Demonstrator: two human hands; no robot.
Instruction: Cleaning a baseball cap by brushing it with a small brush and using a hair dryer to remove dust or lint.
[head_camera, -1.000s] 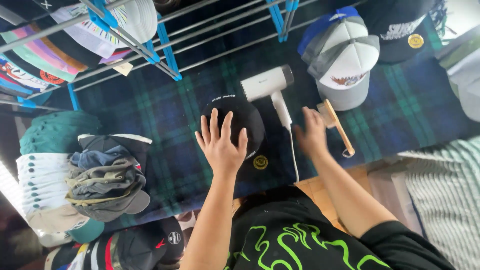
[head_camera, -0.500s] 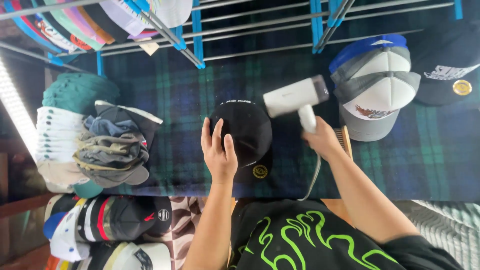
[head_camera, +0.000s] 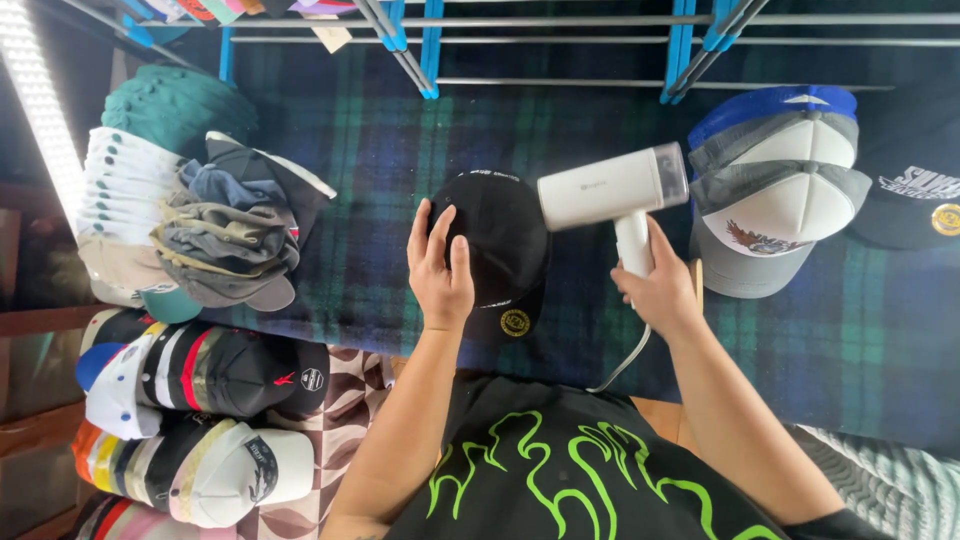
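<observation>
Left hand (head_camera: 440, 268): I see it flat, fingers spread, pressing the black cap (head_camera: 497, 250) on the plaid blanket (head_camera: 380, 170).
Right hand (head_camera: 658, 290): clenched round the white handheld steamer (head_camera: 612, 195)'s handle.
Steamer axis: runs nine-to-three; cap lies at nine o'clock of it.

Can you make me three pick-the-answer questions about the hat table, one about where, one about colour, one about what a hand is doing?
1. Where does the left hand rest?
A. on the black cap
B. on the metal rack
C. on the stacked caps

2. What colour is the handheld steamer?
A. red
B. white
C. green

3. What is the right hand doing?
A. lying flat and empty
B. gripping the steamer's handle
C. folding a cap

Answers: 1 A, the palm lies on the cap's crown on the plaid cloth. 2 B, its body and handle are white. 3 B, fingers wrap the handle, nozzle end beside the cap.
</observation>
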